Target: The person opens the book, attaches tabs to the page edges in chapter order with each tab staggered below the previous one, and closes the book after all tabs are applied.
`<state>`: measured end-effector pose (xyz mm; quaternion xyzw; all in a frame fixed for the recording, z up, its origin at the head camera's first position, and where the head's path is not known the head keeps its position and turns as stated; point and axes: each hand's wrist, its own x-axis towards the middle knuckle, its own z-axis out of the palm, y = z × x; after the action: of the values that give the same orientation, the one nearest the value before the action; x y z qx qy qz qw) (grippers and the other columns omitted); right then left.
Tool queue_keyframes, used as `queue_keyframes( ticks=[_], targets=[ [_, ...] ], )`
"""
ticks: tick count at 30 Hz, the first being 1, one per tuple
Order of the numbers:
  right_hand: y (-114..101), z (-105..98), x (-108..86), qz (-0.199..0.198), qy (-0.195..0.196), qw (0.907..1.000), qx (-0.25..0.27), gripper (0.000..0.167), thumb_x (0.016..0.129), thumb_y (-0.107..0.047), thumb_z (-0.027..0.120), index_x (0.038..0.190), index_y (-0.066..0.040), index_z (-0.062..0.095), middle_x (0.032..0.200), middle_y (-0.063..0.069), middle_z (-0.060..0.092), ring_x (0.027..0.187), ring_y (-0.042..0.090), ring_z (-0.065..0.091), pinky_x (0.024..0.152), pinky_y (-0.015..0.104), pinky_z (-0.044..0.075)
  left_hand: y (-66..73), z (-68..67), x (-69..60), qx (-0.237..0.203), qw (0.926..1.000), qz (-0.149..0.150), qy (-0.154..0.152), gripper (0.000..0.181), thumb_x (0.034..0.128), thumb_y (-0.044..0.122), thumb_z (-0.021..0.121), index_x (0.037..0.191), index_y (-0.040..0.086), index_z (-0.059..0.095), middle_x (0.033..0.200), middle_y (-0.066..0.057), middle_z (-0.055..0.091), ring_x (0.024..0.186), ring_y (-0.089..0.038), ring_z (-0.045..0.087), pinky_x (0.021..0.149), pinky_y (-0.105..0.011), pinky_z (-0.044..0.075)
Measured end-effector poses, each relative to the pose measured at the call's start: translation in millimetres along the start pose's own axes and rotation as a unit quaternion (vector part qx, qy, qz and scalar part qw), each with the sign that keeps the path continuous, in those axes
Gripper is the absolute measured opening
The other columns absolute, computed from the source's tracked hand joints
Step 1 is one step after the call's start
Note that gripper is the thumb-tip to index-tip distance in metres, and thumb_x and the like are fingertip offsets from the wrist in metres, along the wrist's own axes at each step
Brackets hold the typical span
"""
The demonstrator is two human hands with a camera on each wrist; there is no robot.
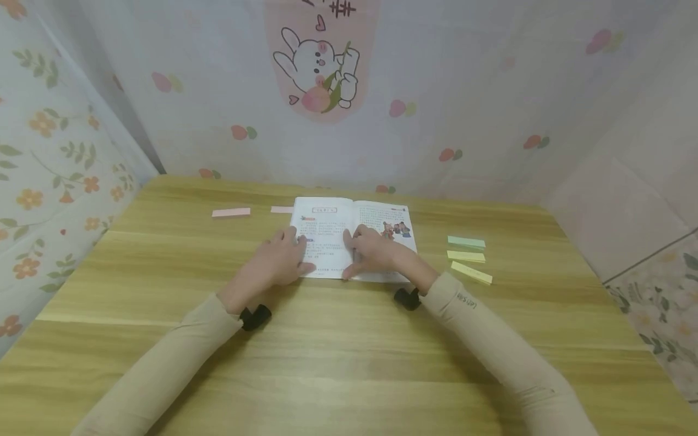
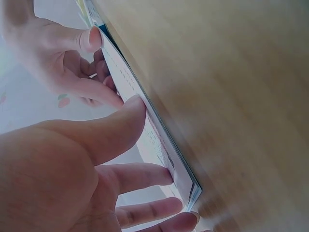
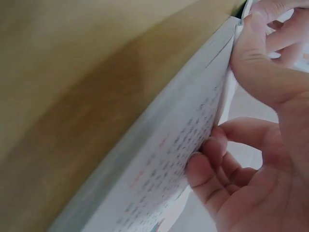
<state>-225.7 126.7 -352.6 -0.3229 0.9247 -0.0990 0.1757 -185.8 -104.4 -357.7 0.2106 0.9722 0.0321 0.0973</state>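
Observation:
An open book [image 1: 323, 225] with printed text and a coloured picture on its right page lies flat on the table. My left hand [image 1: 279, 257] rests on the left page near its outer edge, thumb at the bottom margin and fingers spread. Along the centre fold, my right hand [image 1: 373, 249] presses on the pages with thumb and index finger. In the right wrist view its other fingers [image 3: 205, 176] are loosely bent against the printed page [image 3: 178, 140]. The left wrist view shows the left thumb [image 2: 128, 123] on the book's lower edge, with the right hand [image 2: 63, 58] beyond it.
A pink paper strip [image 1: 231, 212] lies left of the book, and another pink strip [image 1: 282, 209] touches or goes under its upper left edge. To the right lie a green strip [image 1: 466, 242] and two yellow strips, one straight [image 1: 466, 257] and one slanted [image 1: 471, 272]. A patterned curtain [image 1: 436, 91] hangs behind the table.

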Motion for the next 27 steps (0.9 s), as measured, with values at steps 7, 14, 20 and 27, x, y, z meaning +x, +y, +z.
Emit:
queue_keyframes(
  ticks=[7, 14, 20, 27],
  targets=[
    [-1.3, 0.3, 1.3, 0.012, 0.007, 0.9997, 0.022, 0.095, 0.082, -0.043, 0.082, 0.151, 0.005, 0.039, 0.128, 0.021, 0.048, 0.107, 0.026, 0.047, 0.088, 0.034, 0.045, -1.1, -0.1, 0.4, 0.004, 1.0, 0.001, -0.002, 0.07, 0.1029, 0.045, 0.054, 0.149, -0.005, 0.041, 0.148, -0.031, 0.036, 0.128, -0.045, 0.042, 0.096, -0.056, 0.048],
    [-0.4, 0.4, -2.1, 0.025, 0.011, 0.999, 0.036, 0.089, 0.082, -0.043, 0.082, 0.149, 0.001, 0.045, 0.127, 0.019, 0.048, 0.102, 0.024, 0.048, 0.083, 0.031, 0.045, 0.2, 0.0, 1.5, 0.0, 1.0, 0.001, -0.008, 0.07, 0.1036, 0.044, 0.053, 0.15, -0.006, 0.039, 0.15, -0.031, 0.034, 0.131, -0.045, 0.039, 0.098, -0.058, 0.046],
    [0.3, -2.1, -6.6, 0.024, 0.004, 0.9983, 0.054, 0.08, 0.081, -0.04, 0.084, 0.143, 0.0, 0.054, 0.122, 0.014, 0.048, 0.096, 0.022, 0.048, 0.079, 0.03, 0.044, 2.3, -0.7, 1.5, 0.003, 1.0, 0.002, -0.009, 0.07, 0.1037, 0.044, 0.053, 0.15, -0.006, 0.039, 0.151, -0.031, 0.034, 0.132, -0.046, 0.038, 0.1, -0.058, 0.045],
    [1.1, -4.0, -10.6, 0.017, -0.002, 0.9985, 0.053, 0.099, 0.083, -0.046, 0.082, 0.157, -0.004, 0.031, 0.129, 0.015, 0.046, 0.097, 0.022, 0.047, 0.082, 0.03, 0.044, 0.1, 0.3, 1.1, -0.006, 1.0, -0.001, -0.004, 0.07, 0.1038, 0.043, 0.053, 0.151, -0.006, 0.038, 0.149, -0.031, 0.034, 0.129, -0.045, 0.04, 0.099, -0.058, 0.045]
  ],
)
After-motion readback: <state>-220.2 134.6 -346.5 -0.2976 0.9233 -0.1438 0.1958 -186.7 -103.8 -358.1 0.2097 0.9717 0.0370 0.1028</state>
